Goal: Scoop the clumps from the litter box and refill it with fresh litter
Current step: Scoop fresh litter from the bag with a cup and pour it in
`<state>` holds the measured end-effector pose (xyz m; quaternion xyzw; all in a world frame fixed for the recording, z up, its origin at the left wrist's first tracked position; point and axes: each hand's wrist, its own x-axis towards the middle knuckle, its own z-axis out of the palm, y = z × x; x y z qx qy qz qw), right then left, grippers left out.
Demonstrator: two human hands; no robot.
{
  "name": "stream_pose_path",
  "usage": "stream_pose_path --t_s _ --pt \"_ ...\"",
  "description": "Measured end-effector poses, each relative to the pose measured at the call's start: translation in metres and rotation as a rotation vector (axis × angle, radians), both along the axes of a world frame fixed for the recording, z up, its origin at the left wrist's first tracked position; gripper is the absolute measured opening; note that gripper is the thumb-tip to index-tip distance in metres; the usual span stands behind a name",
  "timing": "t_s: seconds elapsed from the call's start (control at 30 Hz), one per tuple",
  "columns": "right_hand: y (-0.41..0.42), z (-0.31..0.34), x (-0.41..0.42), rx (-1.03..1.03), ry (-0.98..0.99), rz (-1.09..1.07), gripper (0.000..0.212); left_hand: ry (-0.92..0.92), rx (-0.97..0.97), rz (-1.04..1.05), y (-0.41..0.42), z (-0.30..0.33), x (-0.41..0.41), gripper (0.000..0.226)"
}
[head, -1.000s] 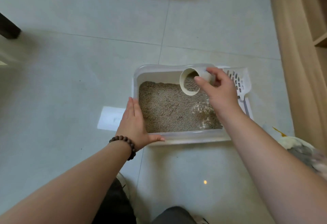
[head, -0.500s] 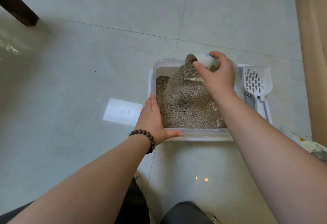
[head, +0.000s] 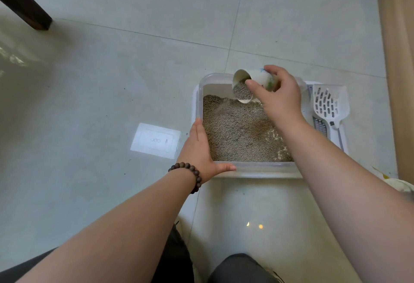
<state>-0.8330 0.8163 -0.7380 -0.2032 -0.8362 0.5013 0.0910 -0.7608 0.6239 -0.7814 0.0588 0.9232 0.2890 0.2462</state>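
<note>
Refill under way: the right hand (head: 280,97) clasps a tipped cup (head: 251,85) of fresh litter (head: 243,91) over the litter box (head: 257,167) at its 12 o'clock end, the left hand (head: 198,150), flat and open, steadies the 7 o'clock corner, and emptying the cup likely needs a steeper tilt.

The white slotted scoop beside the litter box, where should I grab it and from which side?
Grip the scoop by its narrow handle, the end nearest you, coming from above. The wide slotted head points away, and the handle lies flat along the litter box edge.
</note>
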Motion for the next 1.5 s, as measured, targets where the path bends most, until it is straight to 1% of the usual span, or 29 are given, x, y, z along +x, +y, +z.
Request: stream_pose_path --t_s 0.17,0.23,0.3,0.37,0.43,0.53,0.63,0.73,0.83,0.93,1.0,1.2,1.33,1.43,1.5 --pt "0.001 -0.007 0.037 0.043 -0.056 0.058 0.056 0.004 -0.027 -0.01 0.0 -0.001 0.0 0.148" --pt "0.001 -0.007 0.049 0.052 -0.055 0.031 0.056 0.002 -0.039 -0.014 0.0 0.0 0.0 0.148" --pt "0.001 -0.008 0.059 0.075 -0.061 0.062 0.055 0.003 -0.047 -0.015 0.0 0.001 0.0 0.147" --pt "0.002 -0.009 0.068 0.088 -0.058 0.078 0.055 0.006 -0.048 -0.011 0.001 0.001 0.0 0.147" --pt "0.006 -0.009 0.072 0.086 -0.052 0.035 0.055 0.005 -0.05 -0.007 0.001 0.001 0.0 0.147" --pt "0.01 -0.009 0.077 0.112 -0.062 0.08 0.053 0.002 -0.061 -0.011 0.001 0.002 0.0 0.147" --pt "0.017 -0.007 0.083 0.118 -0.077 0.026 0.054 -0.003 -0.064 -0.012 0.002 0.002 0.0 0.146" --pt "0.029 -0.009 0.089 0.111 -0.101 0.05 0.054 -0.007 -0.074 -0.016 0.002 0.002 0.0 0.146" --pt "0.045 -0.009 0.094 0.092 -0.094 -0.048 0.053 -0.007 -0.08 -0.014 0.002 0.003 0.0 0.145" --pt "0.06 -0.008 0.1 0.117 -0.097 -0.048 0.051 -0.008 -0.076 -0.015 0.002 0.003 0.0 0.145" --pt "0.07 -0.007 0.102 0.125 -0.088 -0.121 0.052 -0.005 -0.071 -0.015 0.001 0.003 0.0 0.144" --pt "0.087 -0.001 0.097 0.123 -0.1 -0.198 0.053 -0.016 -0.061 -0.006 0.002 0.004 0.0 0.144" --pt "0.089 0.002 0.086 0.135 -0.084 -0.209 0.055 -0.013 -0.062 -0.008 0.002 0.004 0.0 0.144" --pt "0.083 0.002 0.074 0.164 -0.088 -0.144 0.056 0.0 -0.061 -0.004 0.002 0.004 0.001 0.143" --pt "0.074 0.002 0.065 0.139 -0.059 -0.149 0.055 0.007 -0.06 -0.006 0.002 0.003 0.001 0.142"
